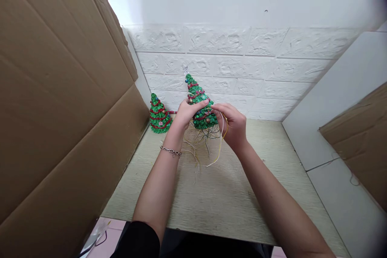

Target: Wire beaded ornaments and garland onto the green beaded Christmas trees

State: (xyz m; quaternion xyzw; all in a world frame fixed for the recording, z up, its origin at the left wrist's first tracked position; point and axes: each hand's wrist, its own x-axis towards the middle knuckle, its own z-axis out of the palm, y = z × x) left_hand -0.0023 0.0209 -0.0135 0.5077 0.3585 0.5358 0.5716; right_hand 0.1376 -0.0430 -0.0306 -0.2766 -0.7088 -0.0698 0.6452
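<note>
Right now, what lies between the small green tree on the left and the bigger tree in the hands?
In the head view, the left hand fills that gap, gripping the bigger tree. Behind it, a red bead strand sticks out from the small tree.

Mid-frame, the left hand [188,113] and right hand [232,124] cover the lower half of the beaded Christmas tree [198,92]; whether the fingers pinch the thin wires [211,151] cannot be told. Both forearms run off the bottom edge.

Both forearms are bare up to the hands. The left wrist wears a thin silver chain bracelet [171,151]. A dark, black garment [137,242] shows at the bottom edge, below the left arm.
</note>
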